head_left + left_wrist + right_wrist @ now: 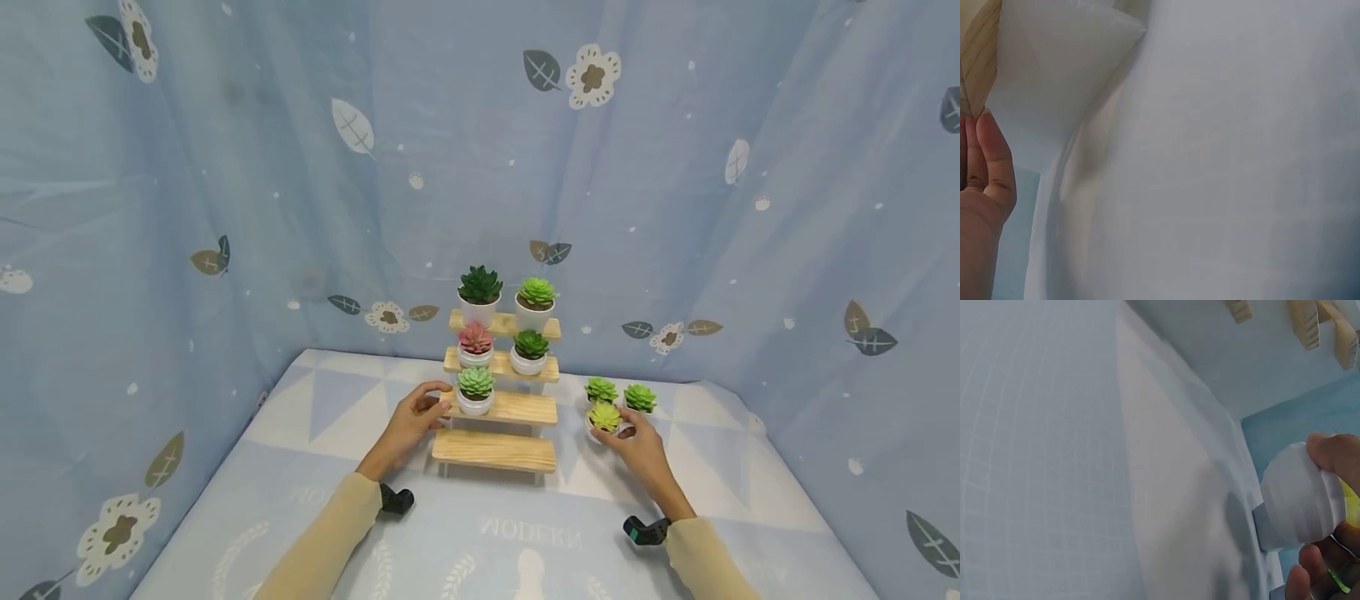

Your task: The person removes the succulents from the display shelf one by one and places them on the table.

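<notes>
A tiered wooden plant stand (pixel 495 450) stands in the middle of the table. My left hand (pixel 414 421) holds the left end of its second-lowest plank (pixel 525 407), fingertips at the wood's corner in the left wrist view. On that plank sits a pale green potted succulent (pixel 476 387). Right of the stand, my right hand (pixel 639 448) pinches a yellow-green succulent in a white pot (pixel 603 421) between thumb and fingers. The right wrist view shows the white pot (pixel 1300 497) tilted. Just behind it are two bright green potted succulents, one left (pixel 600 388) and one right (pixel 640 397).
Higher planks carry a pink succulent (pixel 476 340), a green one (pixel 530 346), a dark green one (pixel 480 287) and a bright green one (pixel 536 293). A patterned blue curtain (pixel 480 167) hangs around the cloth-covered table (pixel 360 375).
</notes>
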Motion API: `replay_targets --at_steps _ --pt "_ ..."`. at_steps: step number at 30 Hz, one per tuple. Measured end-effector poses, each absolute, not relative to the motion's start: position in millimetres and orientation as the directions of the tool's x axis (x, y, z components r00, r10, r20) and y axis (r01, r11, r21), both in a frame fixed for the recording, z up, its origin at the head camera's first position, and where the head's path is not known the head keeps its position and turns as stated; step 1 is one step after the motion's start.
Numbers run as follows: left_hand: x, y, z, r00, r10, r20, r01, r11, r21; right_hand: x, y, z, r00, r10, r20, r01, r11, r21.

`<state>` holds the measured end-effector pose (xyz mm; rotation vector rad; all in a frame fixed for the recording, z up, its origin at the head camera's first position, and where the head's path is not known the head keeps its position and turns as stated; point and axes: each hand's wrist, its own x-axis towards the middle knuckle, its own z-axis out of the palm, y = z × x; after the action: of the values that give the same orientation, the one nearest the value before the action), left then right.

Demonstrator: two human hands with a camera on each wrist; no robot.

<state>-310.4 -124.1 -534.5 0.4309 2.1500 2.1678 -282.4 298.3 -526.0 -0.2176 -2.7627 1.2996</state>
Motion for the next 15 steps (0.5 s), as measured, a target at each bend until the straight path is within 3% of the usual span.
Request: replay_targets --at_steps 15 --pt "-310.9 -121.5 -533.9 -0.962 0.238 0.133 0.127 -0.037 0.991 -282.1 307.1 -533.7 -0.985 0.171 -0.014 0.118 0.619 -0.776"
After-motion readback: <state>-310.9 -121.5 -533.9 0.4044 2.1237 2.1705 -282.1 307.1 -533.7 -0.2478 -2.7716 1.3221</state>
